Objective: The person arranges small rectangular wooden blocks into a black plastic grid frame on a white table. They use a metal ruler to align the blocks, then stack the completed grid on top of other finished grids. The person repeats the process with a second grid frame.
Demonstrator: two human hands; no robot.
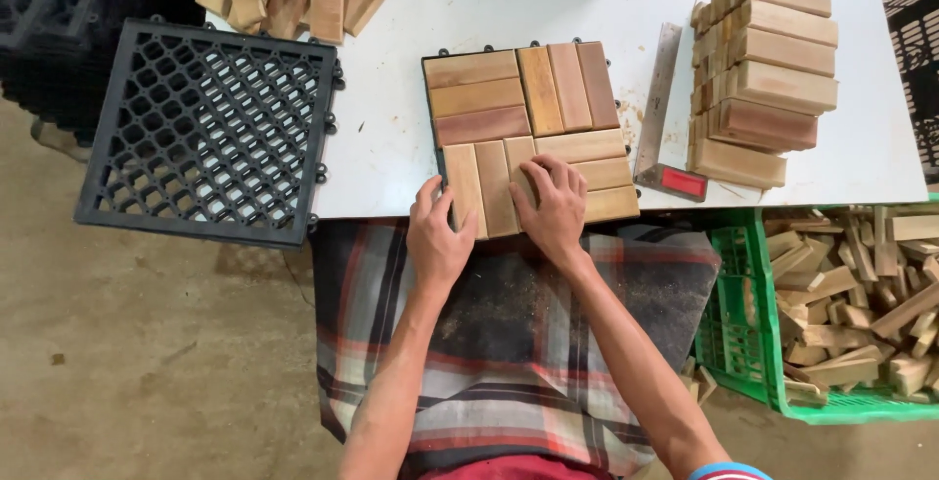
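Head view looks straight down on a white bench [411,162], and I have both hands on a square wooden deck tile [528,128] sitting at the bench's near edge, roughly mid-length. My left hand [437,235] rests with fingers spread flat against the tile's near-left corner, gripping nothing. My right hand [554,208] lies palm down over a short slat [518,162] in the near row, fingers curled lightly on top rather than closed around it.

At the bench's left end, an empty black plastic grid base [207,133] hangs partly over the edge. A metal try square [665,113] with a red handle lies just right of the tile, and a stack of loose slats [763,79] stands toward the right end. A green crate [753,343] of wood offcuts sits below the right corner.

My worry: the tile slightly overhangs the near edge, so uneven downward pressure could tip it toward my lap, and a crooked slat could jam in its seat.
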